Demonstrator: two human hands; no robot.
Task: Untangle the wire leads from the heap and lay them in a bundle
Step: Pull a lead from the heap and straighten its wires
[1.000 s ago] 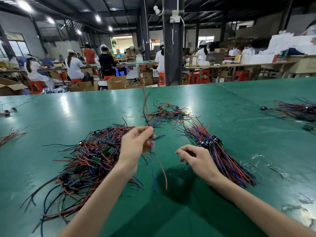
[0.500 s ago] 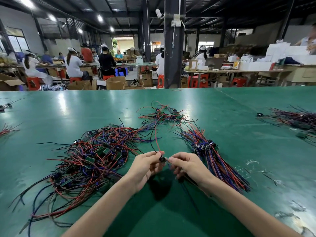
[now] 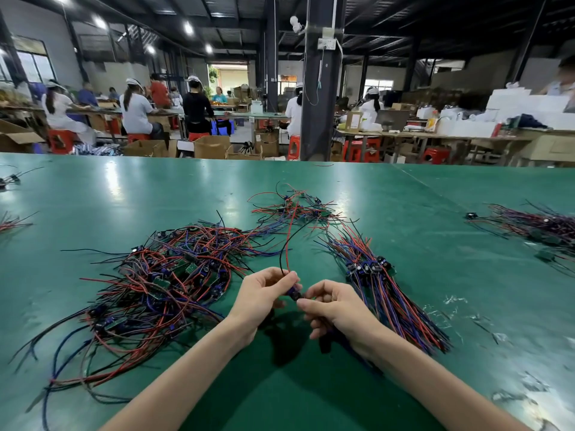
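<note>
Bright ceiling lamps [image 3: 100,22], tabletop [image 3: 124,197] glare (edges warped).

Only the person's arms and hands showed. The left forearm [image 3: 186,374] entered from about 7 o'clock and the right forearm [image 3: 429,381] from about 5 o'clock. Both were slim and bare from the frame's edge to the wrist. The left hand [image 3: 261,298] and the right hand [image 3: 339,312] were bare too, with slender fingers and smooth knuckles. The right thumb's nail looked short and plain; the other nails were too small to judge.
</note>
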